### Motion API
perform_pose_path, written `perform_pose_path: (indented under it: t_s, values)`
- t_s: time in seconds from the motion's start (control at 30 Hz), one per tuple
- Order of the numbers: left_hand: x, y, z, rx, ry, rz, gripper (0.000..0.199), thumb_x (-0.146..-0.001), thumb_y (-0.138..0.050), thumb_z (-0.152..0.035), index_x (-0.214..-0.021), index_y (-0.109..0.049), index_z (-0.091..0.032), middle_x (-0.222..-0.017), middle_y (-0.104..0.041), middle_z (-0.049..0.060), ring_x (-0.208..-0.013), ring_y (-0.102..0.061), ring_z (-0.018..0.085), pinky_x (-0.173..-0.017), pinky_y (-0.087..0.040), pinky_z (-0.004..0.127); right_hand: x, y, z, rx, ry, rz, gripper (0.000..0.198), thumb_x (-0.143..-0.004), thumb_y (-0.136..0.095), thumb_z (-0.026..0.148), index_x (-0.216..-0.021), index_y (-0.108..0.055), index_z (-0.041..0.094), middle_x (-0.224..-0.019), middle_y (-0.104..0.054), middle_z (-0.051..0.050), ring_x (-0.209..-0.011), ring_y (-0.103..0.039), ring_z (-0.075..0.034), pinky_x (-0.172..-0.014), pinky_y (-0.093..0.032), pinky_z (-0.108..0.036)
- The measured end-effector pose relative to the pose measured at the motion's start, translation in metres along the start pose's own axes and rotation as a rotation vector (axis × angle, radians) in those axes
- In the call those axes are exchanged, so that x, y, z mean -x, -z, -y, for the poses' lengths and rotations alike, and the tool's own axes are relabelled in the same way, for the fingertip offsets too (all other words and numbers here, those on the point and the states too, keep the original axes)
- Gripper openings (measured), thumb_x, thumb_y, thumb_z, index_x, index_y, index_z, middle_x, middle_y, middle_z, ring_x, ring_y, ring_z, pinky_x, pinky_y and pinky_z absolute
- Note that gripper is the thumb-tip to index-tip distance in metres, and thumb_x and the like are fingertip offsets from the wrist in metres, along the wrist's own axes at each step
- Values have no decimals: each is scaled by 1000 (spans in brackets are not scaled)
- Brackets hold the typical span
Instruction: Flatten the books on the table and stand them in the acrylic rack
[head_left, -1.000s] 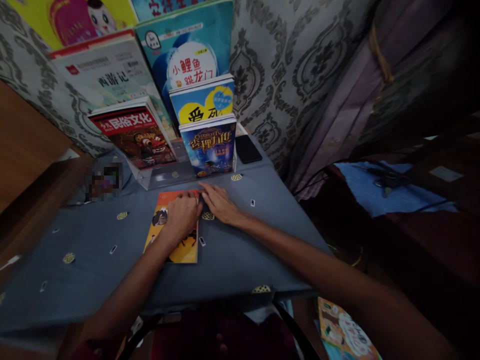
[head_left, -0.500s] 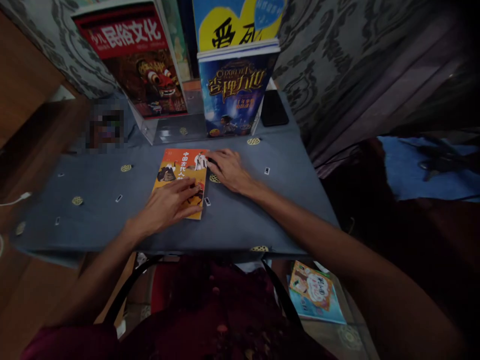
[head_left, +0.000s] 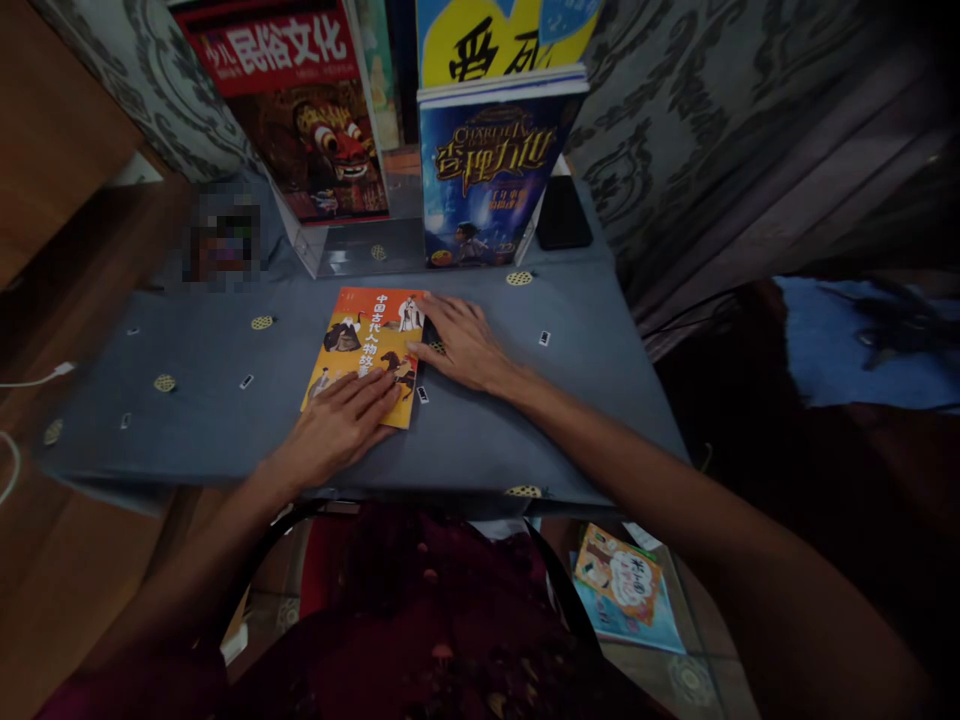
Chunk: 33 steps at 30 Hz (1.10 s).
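An orange and yellow paperback book lies closed and face up on the cloth-covered table. Its cover bears white Chinese characters and painted figures. My left hand rests flat over the lower part of the cover, fingers stretched out and side by side. At the book's right edge is my right hand, its fingertips at the upper corner and its thumb touching the edge lower down. The right fingers are extended, with a gap between them and the thumb.
A clear stand behind holds a red book and a blue book upright. Beside it lies a black phone. More books lie low at the right, below the table. A white cable hangs at the left.
My left hand has slid down the cover, uncovering more of the title. My right thumb has spread away from the fingers onto the book's edge. The view has shifted slightly.
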<state>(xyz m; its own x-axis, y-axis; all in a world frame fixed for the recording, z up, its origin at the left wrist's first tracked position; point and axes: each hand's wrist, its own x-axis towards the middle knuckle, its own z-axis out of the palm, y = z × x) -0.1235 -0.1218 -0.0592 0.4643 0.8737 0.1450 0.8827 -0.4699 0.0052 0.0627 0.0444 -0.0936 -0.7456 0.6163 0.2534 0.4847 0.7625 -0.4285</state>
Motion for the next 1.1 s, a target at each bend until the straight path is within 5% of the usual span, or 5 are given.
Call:
perform_pose_path:
  t_s: [0.43,0.77,1.1]
  values:
    - [-8,0,-9,-24,30,-55,34,-104,-44,-28,-130,-63,-15,-136,-64,13,-131,-58,25,-108,-49,44,3,-1,1,18,54,56,81,-95,-35,72,-152,-38,14,-160,-35,-19,-148,-30,-35,-118,-23,-58]
    - [-6,-3,-13,-13,92,-7,38,-103,-47,-32,-135,-59,-17,-139,-62,13,-134,-54,26,-112,-45,48,5,8,3,46,124,179,99,-87,-42,80,-156,-24,12,-164,-24,-23,-152,-18,-39,-118,-21,-61]
    - [3,-7,-9,44,67,-99,43,-102,-49,-41,-135,-57,-15,-143,-59,12,-138,-50,24,-115,-41,45,13,7,8,20,212,268,116,-76,-51,87,-157,-18,12,-166,-15,-24,-153,-10,-42,-118,-18,-64]
